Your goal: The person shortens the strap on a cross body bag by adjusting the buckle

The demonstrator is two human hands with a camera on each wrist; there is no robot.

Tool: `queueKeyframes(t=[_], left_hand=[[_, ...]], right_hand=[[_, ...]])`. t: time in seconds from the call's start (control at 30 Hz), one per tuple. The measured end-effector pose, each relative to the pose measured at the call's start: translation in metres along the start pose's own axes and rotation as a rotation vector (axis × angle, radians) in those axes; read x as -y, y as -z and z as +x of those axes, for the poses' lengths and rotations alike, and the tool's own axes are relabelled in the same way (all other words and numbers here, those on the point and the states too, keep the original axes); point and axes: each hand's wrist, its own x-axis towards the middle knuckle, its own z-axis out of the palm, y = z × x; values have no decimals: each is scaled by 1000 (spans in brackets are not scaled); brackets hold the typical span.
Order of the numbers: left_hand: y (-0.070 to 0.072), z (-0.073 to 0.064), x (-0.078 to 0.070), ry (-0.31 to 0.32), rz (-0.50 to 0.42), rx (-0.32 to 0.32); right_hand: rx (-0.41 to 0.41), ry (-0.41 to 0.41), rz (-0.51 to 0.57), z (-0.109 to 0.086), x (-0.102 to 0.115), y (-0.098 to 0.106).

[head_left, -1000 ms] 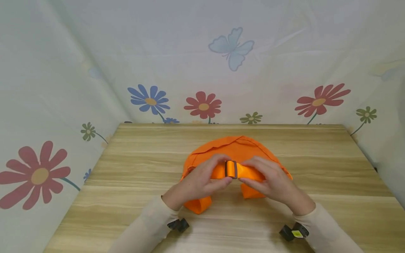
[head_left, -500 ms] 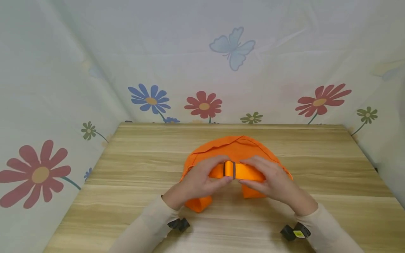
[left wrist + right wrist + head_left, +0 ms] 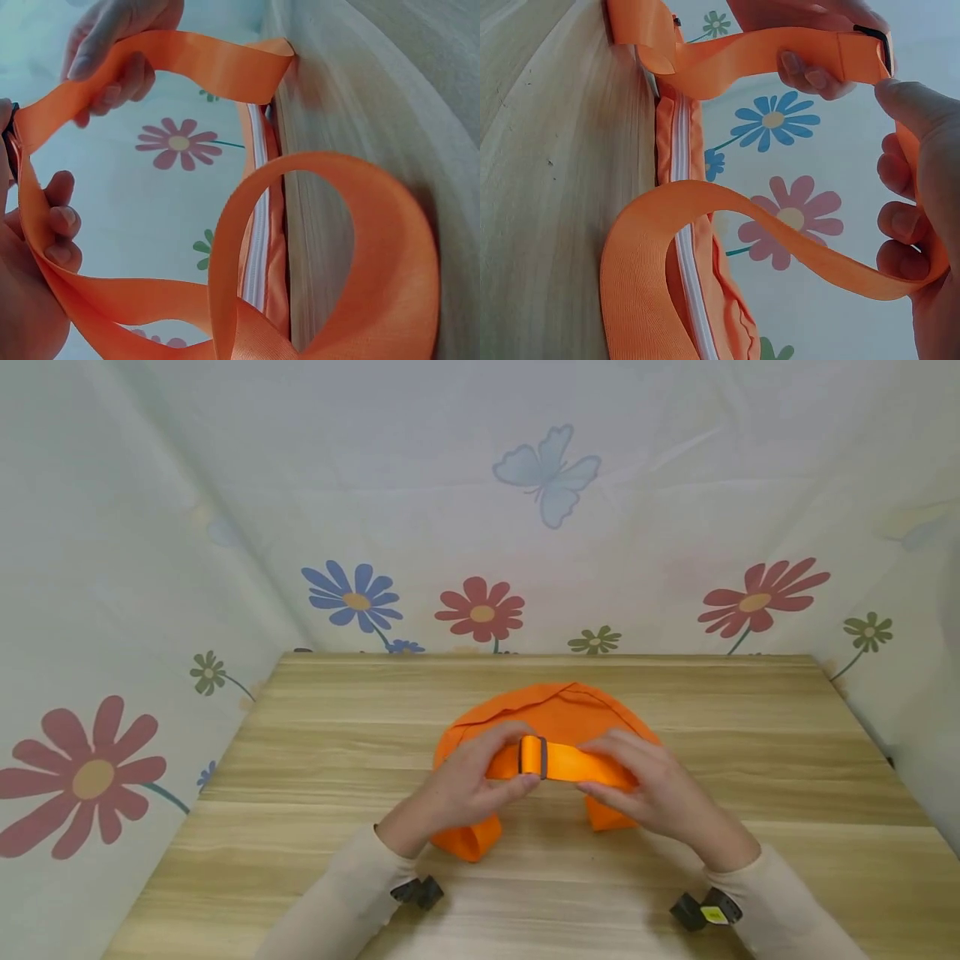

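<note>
An orange waist bag [image 3: 558, 718] lies on the table, its white zipper [image 3: 256, 225] showing in both wrist views. Raised in front of it is its orange strap [image 3: 562, 762], threaded through a black slider buckle [image 3: 543, 758]. My left hand [image 3: 465, 785] pinches the strap at the buckle between thumb and fingers. A short way to the right, my right hand [image 3: 663, 785] grips the same strap, thumb in front and fingers curled behind. A stretch of webbing spans the two hands. On either side the strap hangs in loops down to the table.
The bag and strap sit near the middle of a wood-grain table [image 3: 337, 710]. A pale curtain [image 3: 420, 460] printed with flowers and a butterfly stands behind it and along the sides. Each wrist carries a small black camera [image 3: 705, 910].
The buckle has moved to the left with my left hand. My right hand has shifted slightly right, so more flat strap shows between the hands. The bag stays in place.
</note>
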Motion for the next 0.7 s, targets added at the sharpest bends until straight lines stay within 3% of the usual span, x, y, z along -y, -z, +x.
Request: queueKeyframes(t=[0.17, 0.33, 0.5, 0.7], left_hand=[[-3, 0, 3, -22, -35, 11], [-8, 2, 3, -47, -58, 42], [-12, 4, 1, -11, -75, 71], [-13, 5, -1, 37, -73, 66]], right_hand=[[21, -34, 23, 1, 2, -1], [5, 18, 30, 6, 5, -4], [-18, 80, 5, 11, 7, -7], [1, 75, -21, 10, 7, -8]])
